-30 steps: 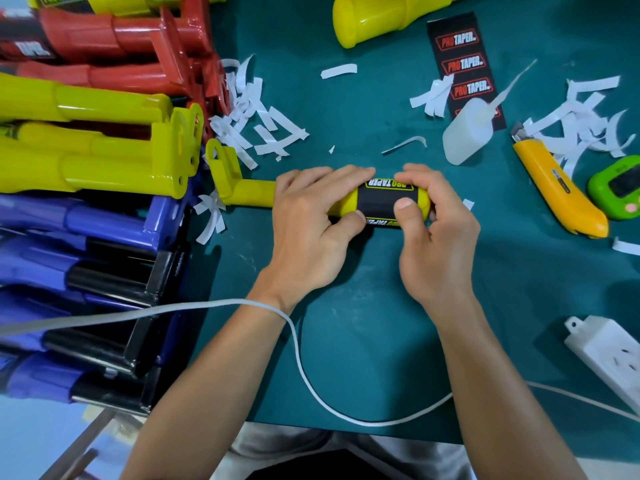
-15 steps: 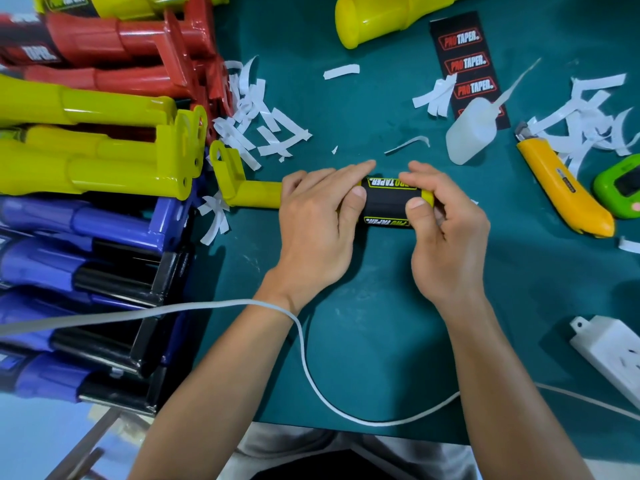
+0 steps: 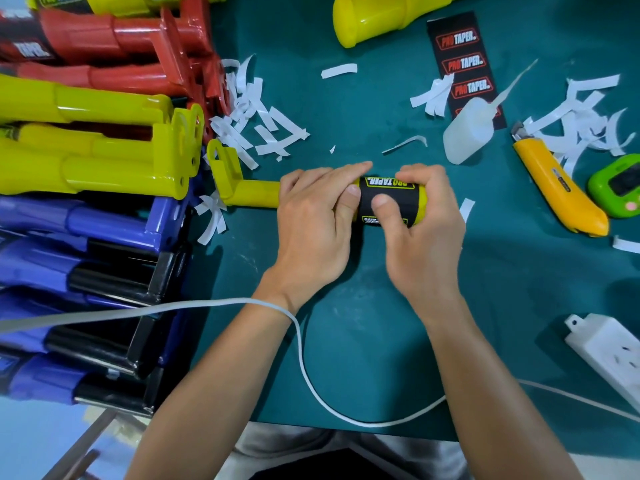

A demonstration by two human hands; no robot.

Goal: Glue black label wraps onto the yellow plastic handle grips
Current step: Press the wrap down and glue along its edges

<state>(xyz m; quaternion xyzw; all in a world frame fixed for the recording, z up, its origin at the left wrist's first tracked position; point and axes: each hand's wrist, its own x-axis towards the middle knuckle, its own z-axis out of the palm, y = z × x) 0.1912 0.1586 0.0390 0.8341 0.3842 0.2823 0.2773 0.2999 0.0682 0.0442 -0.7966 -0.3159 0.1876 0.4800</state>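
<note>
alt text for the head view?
Left hand and right hand grip a yellow handle on a green mat, right thumb pressing its black label. Red, yellow and blue handles are stacked at left; glue bottle and knife at right, paper scraps scattered.

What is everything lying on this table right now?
Yellow plastic handle grip: one, yellow, centre, held.
Black label wrap: one, black, around that grip's right end.
Stacked plastic grips: several, red, yellow, blue, far left.
Another yellow plastic grip: one, top edge, cut off.
Black printed label sheet: one, red lettering, upper right.
Translucent glue bottle: one, whitish, overlapping the sheet.
Yellow utility knife: one, right.
Green plastic gadget: one, right edge.
White paper strips: many, scattered.
White power strip: one, lower right.
White cable: one, front.
Teal table mat: one, underneath.
Left hand: grips the bare shaft.
Right hand: grips the wrapped end, thumb on label.
</note>
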